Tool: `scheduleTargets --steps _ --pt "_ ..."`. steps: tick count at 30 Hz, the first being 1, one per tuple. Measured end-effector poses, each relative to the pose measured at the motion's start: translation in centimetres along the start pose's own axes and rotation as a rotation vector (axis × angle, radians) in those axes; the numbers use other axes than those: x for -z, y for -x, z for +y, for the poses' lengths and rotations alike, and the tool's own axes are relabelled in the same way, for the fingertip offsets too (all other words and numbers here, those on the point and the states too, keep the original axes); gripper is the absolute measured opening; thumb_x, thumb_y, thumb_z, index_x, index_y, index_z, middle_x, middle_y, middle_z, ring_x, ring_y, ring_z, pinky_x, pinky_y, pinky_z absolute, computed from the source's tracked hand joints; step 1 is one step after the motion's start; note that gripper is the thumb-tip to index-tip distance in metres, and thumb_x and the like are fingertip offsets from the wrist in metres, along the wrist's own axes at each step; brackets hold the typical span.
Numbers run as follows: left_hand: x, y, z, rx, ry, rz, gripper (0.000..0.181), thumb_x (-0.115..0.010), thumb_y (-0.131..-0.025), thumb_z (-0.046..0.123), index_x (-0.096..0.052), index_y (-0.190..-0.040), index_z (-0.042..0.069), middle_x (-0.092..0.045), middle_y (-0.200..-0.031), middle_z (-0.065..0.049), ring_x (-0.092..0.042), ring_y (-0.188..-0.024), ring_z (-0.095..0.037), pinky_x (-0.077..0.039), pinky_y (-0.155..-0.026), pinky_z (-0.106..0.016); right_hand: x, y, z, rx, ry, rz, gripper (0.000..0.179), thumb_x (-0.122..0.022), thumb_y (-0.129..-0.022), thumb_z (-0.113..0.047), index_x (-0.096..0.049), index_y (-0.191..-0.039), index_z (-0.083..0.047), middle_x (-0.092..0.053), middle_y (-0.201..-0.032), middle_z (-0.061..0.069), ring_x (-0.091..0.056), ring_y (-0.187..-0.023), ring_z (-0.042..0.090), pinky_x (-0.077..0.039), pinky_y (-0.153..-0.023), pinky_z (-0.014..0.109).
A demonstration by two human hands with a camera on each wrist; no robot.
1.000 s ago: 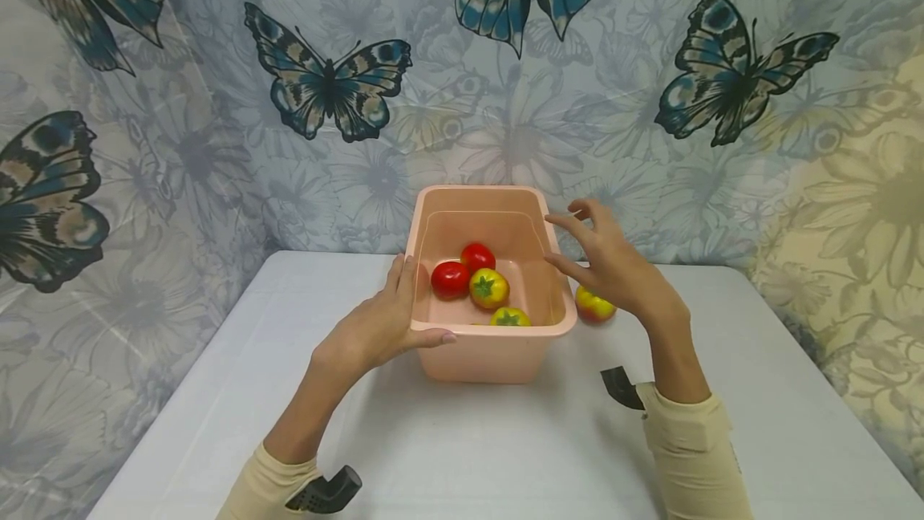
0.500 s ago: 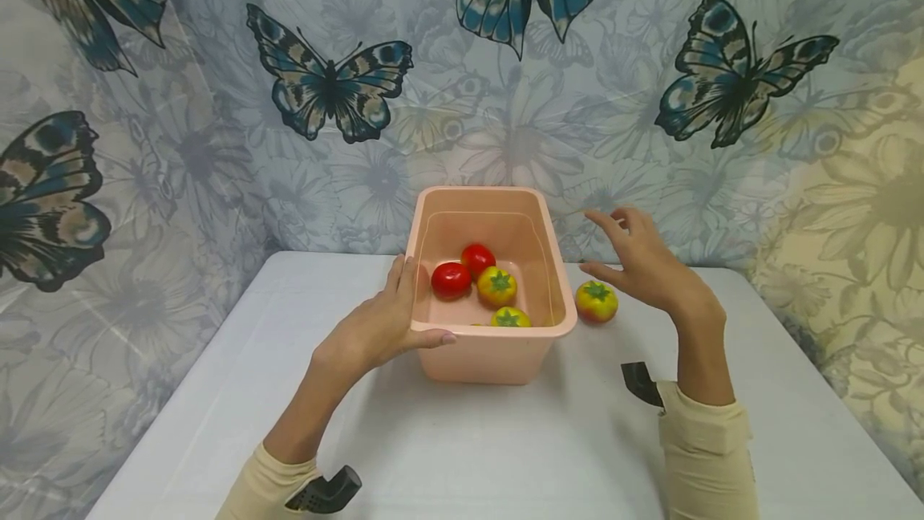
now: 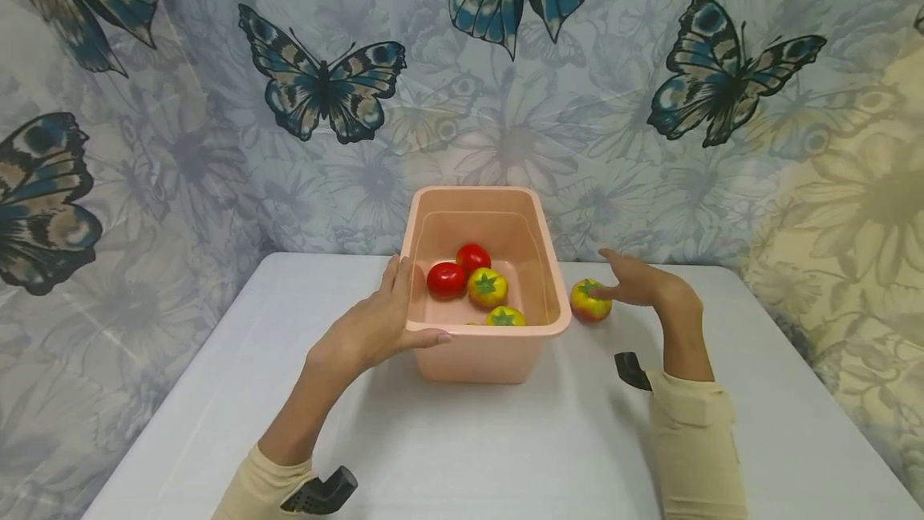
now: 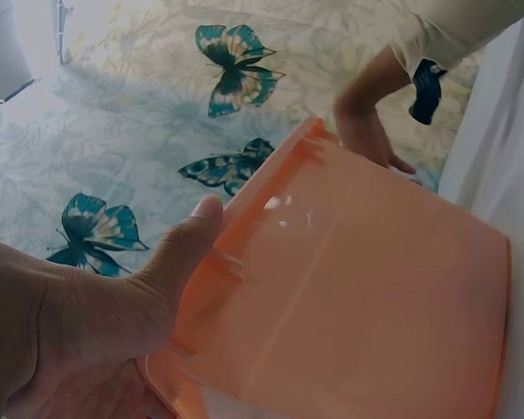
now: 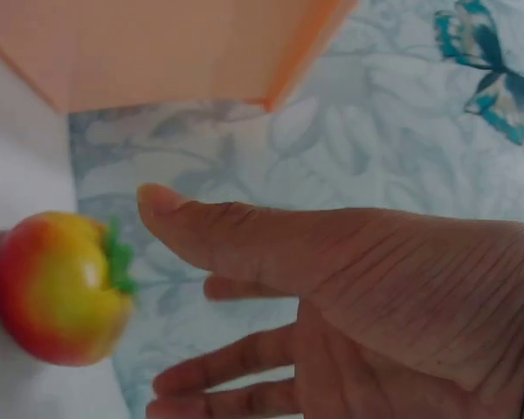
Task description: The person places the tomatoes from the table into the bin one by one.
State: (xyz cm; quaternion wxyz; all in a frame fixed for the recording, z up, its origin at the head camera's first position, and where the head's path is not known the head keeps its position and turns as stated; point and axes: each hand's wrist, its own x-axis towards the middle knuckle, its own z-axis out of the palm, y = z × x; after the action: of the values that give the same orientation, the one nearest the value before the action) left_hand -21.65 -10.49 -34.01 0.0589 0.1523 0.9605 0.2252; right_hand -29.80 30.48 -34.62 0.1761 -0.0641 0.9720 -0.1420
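Note:
My left hand (image 3: 371,323) grips the near left corner of a peach plastic bin (image 3: 455,355), thumb along the front rim and fingers against the left side. The left wrist view shows that thumb (image 4: 179,249) lying on the rim. Inside the bin are two red tomatoes (image 3: 446,281) and yellow-green ones with green leafy tops (image 3: 488,288). Right of the bin, a yellow-and-red tomato (image 3: 589,301) sits on the table. My right hand (image 3: 642,283) is beside it, fingers extended. In the right wrist view a gap separates the thumb (image 5: 218,231) from this tomato (image 5: 61,288).
The white table (image 3: 462,456) runs back to a butterfly-printed cloth (image 3: 613,175) hanging behind the bin. A black device is strapped at each wrist, on the left sleeve (image 3: 321,492) and the right sleeve (image 3: 633,371).
My right hand has moved from beside the bin's right rim outward, then down to the loose tomato. One yellow-green tomato in the bin shifted slightly. The left hand has stayed on the bin.

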Motion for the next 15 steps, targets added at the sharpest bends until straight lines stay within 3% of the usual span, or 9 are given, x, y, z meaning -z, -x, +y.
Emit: scheduleTargets --steps 3,6,9,15 --pt "0.0 0.0 -0.1 0.004 0.000 0.000 0.134 -0.073 -0.082 0.074 0.000 -0.167 0.001 -0.006 -0.177 -0.020 -0.066 -0.125 -0.044 -0.061 -0.096 -0.052 -0.7 -0.8 0.5 -0.085 -0.022 -0.092 0.104 -0.065 -0.098 -0.054 -0.010 -0.164 0.005 -0.019 -0.166 0.038 -0.027 -0.151 0.057 -0.030 -0.119 0.074" --pt "0.0 -0.1 -0.2 0.000 -0.005 0.005 0.133 -0.073 -0.083 0.073 -0.001 -0.167 0.001 -0.007 -0.177 -0.021 -0.066 -0.124 -0.044 -0.061 -0.096 -0.052 -1.5 -1.6 0.8 -0.160 -0.038 -0.147 0.115 -0.064 -0.094 -0.065 -0.005 -0.165 0.003 -0.038 -0.158 0.037 -0.046 -0.141 0.053 -0.042 -0.111 0.070" --pt "-0.1 -0.2 -0.2 -0.004 -0.011 0.006 0.133 -0.073 -0.083 0.073 -0.002 -0.167 0.000 -0.008 -0.176 -0.022 -0.067 -0.122 -0.044 -0.062 -0.095 -0.052 -2.1 -2.3 0.9 -0.186 -0.034 -0.164 0.121 -0.066 -0.090 -0.071 -0.007 -0.163 0.004 -0.059 -0.136 0.035 -0.062 -0.122 0.046 -0.051 -0.100 0.063" --pt "-0.1 -0.2 -0.2 0.004 -0.012 -0.002 0.133 -0.073 -0.082 0.074 -0.001 -0.167 0.001 -0.007 -0.177 -0.021 -0.065 -0.128 -0.045 -0.061 -0.096 -0.052 -2.6 -3.0 0.8 -0.216 -0.019 -0.152 0.121 -0.070 -0.085 -0.073 -0.015 -0.159 0.006 -0.065 -0.121 0.029 -0.064 -0.113 0.042 -0.054 -0.093 0.058"
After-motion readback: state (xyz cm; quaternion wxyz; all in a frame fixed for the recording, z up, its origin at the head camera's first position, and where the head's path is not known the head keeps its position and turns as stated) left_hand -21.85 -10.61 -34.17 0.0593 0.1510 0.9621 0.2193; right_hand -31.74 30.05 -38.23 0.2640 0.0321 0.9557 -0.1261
